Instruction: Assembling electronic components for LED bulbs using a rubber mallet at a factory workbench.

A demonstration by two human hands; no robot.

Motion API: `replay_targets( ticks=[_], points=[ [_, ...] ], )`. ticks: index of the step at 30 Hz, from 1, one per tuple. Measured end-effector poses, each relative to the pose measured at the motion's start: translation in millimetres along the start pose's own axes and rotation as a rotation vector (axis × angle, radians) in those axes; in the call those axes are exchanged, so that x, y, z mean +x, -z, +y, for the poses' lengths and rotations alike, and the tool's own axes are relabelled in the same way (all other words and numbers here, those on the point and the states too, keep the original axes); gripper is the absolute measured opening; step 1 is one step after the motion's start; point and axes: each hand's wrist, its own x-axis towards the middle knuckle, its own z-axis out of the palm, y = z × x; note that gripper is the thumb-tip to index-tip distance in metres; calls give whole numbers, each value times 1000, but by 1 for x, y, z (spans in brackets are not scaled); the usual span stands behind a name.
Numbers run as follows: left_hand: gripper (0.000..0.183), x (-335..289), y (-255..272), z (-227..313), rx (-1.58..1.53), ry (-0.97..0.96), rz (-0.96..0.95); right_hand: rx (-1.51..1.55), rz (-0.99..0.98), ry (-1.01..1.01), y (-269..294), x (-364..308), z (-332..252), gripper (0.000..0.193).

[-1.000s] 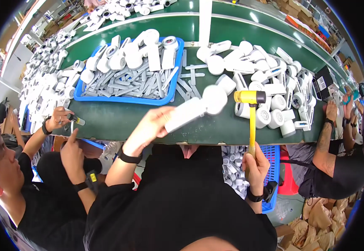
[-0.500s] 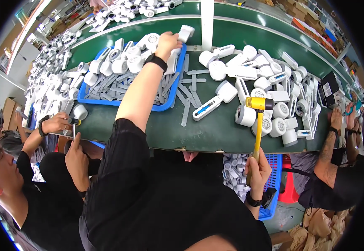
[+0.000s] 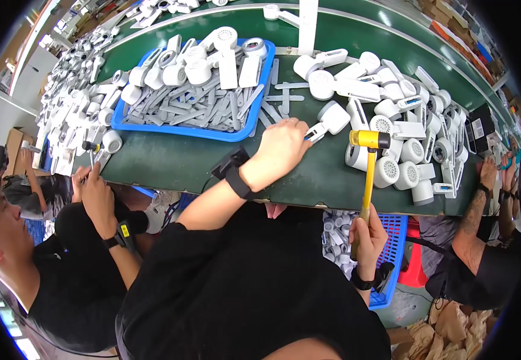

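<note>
My left hand (image 3: 283, 149) is closed over the handle of a white handheld device (image 3: 335, 117) with a round head, which lies on the green table (image 3: 212, 171). Its fingers cover most of that handle; a bit of blue display shows beside them. In my right hand (image 3: 369, 237) is a yellow mallet (image 3: 371, 140) with a black-ended head, held upright by its grip above the table's front edge. Just beyond the mallet head lies a pile of similar white devices (image 3: 410, 150), some with grilled round faces.
A blue tray (image 3: 179, 132) holds flat grey strips (image 3: 206, 108) and white devices. More strips (image 3: 285, 96) lie beside it. A white post (image 3: 308, 30) rises at the back. Below stands a blue basket (image 3: 395, 246). People work at left (image 3: 95, 201) and right (image 3: 473, 231).
My left hand has come back from the far side of the tray to the near table and closed on another device. The one it held now lies on the far green belt. The mallet stays up.
</note>
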Motion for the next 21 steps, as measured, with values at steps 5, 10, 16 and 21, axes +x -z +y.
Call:
replay_targets(
  ticks=[5,10,16,21],
  points=[
    [19,-41,11,-2,-132,-34,-17,-10,-26,19,-2,-2,1,45],
    [21,-72,39,-1,-152,-14,-81,12,-39,-19,-7,2,0,45],
    [20,-78,33,-7,-186,-14,-1,50,-80,-55,-24,13,10,44],
    [20,-67,32,-16,-139,57,80,111,-126,-18,-42,32,7,45]
  ],
)
